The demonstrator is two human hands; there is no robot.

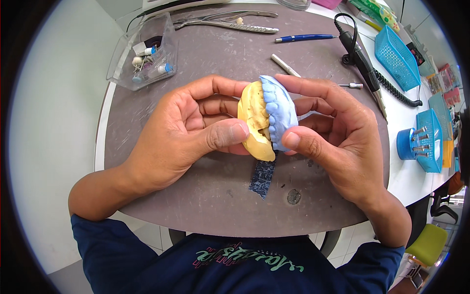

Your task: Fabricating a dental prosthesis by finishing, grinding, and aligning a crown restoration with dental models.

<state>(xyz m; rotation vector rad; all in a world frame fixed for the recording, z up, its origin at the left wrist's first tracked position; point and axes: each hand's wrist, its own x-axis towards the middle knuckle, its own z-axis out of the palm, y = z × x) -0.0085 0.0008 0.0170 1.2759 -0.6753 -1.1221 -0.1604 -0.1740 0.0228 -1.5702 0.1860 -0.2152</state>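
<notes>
Between my two hands, over the middle of the table, a yellow dental cast (253, 105) and a blue dental cast (283, 110) meet along their rows of teeth. My left hand (188, 127) grips the yellow cast, thumb on its near side and fingers behind. The blue cast is held by my right hand (338, 130), its thumb at the lower edge and its index finger over the top. A gap with a missing tooth area shows low in the yellow cast. Below the casts lies a dark patterned strip (263, 179), its upper end hidden behind them.
On the brown table mat (215, 196), pliers (230, 22) and a blue pen (306, 37) lie at the back. A clear box (147, 56) of small tool bits stands back left. A corded handpiece (364, 63), blue baskets (397, 59) and a blue bur holder (407, 143) are at right.
</notes>
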